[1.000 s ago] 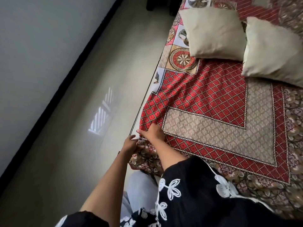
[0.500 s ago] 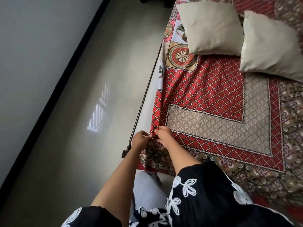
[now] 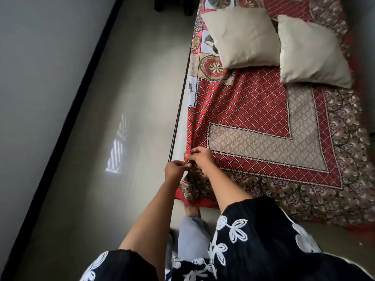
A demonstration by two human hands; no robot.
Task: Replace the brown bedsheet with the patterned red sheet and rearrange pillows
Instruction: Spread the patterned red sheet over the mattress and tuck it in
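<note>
Hands at the near-left corner of the bed, both gripping the patterned red sheet.

I see my left hand (image 3: 175,169) with fingers curled, pinching the edge of the patterned red sheet (image 3: 253,110) at the corner, and my right hand (image 3: 200,160) just beside it, touching it, fingers bent and nipping the same fold. That sheet covers the mattress from the near end to the far end, its left edge lifted along the dark bed frame (image 3: 178,118) with pale fabric showing beneath. 2 beige pillows sit at the far end, the left pillow (image 3: 241,37) beside the right pillow (image 3: 312,51), touching. Grey floor (image 3: 111,98) lies to the left.
</note>
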